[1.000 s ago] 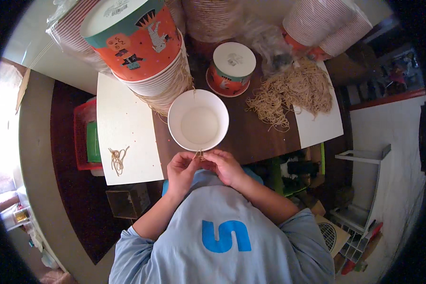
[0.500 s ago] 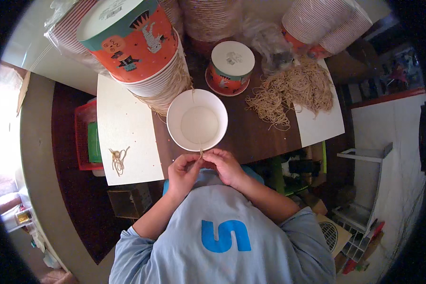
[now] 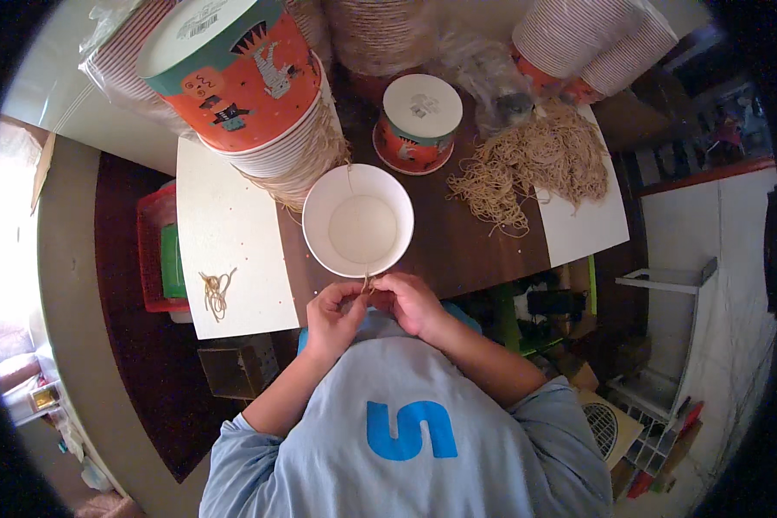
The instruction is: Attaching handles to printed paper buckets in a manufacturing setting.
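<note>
A white paper bucket (image 3: 319, 226) stands at the table's near edge with its mouth toward me, and a thin tan cord (image 3: 369, 278) passes over its near rim. Just below that rim, my left hand (image 3: 335, 318) and my right hand (image 3: 412, 304) meet with fingertips pinched on the cord. The finer lie of the cord between the fingers is too small to make out. At the bucket's far rim another bit of cord shows against the white inside. Behind it to the left rises a tall nested stack of orange and green buckets (image 3: 242, 86), tan cords hanging down its side.
A smaller upside-down bucket (image 3: 422, 108) stands beyond the white one. To the right lies a tangled heap of tan cords (image 3: 548, 160); a few loose cords (image 3: 217, 293) rest at the left. Plastic-wrapped bucket stacks (image 3: 578, 43) line the back. A red crate (image 3: 151, 250) is beside the table.
The hands stay almost in place, the fingers shifting slightly on the cord. The whole view has moved only a little.
</note>
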A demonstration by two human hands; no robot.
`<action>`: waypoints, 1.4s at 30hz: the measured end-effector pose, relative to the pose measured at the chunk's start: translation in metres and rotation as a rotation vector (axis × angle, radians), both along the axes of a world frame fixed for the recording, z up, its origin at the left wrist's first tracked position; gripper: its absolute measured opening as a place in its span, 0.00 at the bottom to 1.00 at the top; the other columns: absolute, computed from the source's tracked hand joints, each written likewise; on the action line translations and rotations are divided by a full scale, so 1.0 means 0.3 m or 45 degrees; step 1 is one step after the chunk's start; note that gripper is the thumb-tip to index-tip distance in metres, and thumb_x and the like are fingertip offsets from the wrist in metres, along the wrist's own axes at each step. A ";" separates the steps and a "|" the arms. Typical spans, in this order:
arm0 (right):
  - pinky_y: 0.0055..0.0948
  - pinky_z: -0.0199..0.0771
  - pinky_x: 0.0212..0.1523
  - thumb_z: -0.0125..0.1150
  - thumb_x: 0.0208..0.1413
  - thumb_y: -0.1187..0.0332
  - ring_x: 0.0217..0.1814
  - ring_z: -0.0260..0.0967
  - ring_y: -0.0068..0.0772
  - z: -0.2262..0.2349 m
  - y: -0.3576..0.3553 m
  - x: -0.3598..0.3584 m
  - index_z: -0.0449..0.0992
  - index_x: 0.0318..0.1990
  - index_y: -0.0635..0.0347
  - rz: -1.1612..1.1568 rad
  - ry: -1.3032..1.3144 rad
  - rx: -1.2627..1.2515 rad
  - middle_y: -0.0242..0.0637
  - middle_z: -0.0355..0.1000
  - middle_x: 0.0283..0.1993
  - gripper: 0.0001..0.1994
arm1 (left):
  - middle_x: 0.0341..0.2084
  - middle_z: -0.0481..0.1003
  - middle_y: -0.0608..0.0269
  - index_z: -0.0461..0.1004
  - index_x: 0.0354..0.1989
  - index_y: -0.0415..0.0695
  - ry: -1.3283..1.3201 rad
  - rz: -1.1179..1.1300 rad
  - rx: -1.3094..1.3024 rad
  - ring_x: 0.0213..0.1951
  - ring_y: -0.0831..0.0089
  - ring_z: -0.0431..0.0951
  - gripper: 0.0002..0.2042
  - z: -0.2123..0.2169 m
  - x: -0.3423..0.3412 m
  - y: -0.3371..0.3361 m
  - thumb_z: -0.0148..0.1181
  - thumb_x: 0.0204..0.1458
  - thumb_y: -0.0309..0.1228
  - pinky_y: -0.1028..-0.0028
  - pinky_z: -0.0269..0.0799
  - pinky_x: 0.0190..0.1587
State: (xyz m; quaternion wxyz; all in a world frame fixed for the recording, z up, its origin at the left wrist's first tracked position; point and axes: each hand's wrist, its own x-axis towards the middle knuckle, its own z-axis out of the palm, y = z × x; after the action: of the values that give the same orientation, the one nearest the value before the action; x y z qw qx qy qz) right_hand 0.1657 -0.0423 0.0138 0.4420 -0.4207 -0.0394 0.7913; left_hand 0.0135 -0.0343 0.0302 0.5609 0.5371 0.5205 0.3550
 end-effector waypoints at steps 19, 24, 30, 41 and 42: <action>0.21 0.68 0.37 0.57 0.49 0.66 0.35 0.70 0.24 0.003 -0.004 -0.004 0.76 0.33 0.63 0.145 -0.388 0.031 0.35 0.75 0.33 0.09 | 0.29 0.77 0.60 0.74 0.31 0.36 0.127 0.024 0.122 0.34 0.76 0.75 0.04 0.030 0.003 0.000 0.59 0.47 0.21 0.77 0.70 0.40; 0.23 0.68 0.39 0.57 0.49 0.67 0.36 0.70 0.24 -0.005 -0.003 -0.001 0.76 0.34 0.62 0.128 -0.247 0.017 0.35 0.74 0.34 0.09 | 0.30 0.77 0.59 0.73 0.33 0.36 0.133 0.013 0.133 0.34 0.76 0.75 0.05 0.018 -0.006 -0.001 0.58 0.46 0.20 0.77 0.70 0.40; 0.23 0.67 0.41 0.57 0.49 0.68 0.37 0.70 0.25 -0.007 -0.008 0.002 0.76 0.35 0.61 0.105 -0.154 0.005 0.35 0.74 0.35 0.08 | 0.32 0.76 0.59 0.74 0.35 0.35 0.038 -0.018 0.081 0.36 0.75 0.75 0.07 0.010 -0.006 -0.003 0.58 0.46 0.20 0.76 0.70 0.42; 0.23 0.67 0.38 0.55 0.50 0.69 0.36 0.69 0.24 -0.024 -0.003 0.004 0.76 0.33 0.61 0.098 -0.130 0.006 0.35 0.74 0.34 0.07 | 0.30 0.77 0.58 0.75 0.32 0.35 0.051 -0.024 0.094 0.32 0.74 0.76 0.04 0.020 -0.006 0.000 0.59 0.48 0.22 0.77 0.71 0.37; 0.23 0.67 0.38 0.55 0.50 0.69 0.36 0.69 0.24 -0.033 -0.003 0.005 0.76 0.33 0.61 0.097 -0.130 0.005 0.35 0.74 0.34 0.07 | 0.29 0.77 0.59 0.75 0.32 0.35 0.126 -0.033 0.120 0.32 0.75 0.76 0.04 0.026 -0.004 0.003 0.58 0.49 0.22 0.78 0.71 0.36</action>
State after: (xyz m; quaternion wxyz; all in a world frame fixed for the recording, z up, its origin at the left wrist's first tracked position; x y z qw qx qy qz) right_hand 0.1672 -0.0433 0.0038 0.4097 -0.4577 -0.0793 0.7851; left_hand 0.0122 -0.0335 0.0379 0.5131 0.5865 0.5232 0.3450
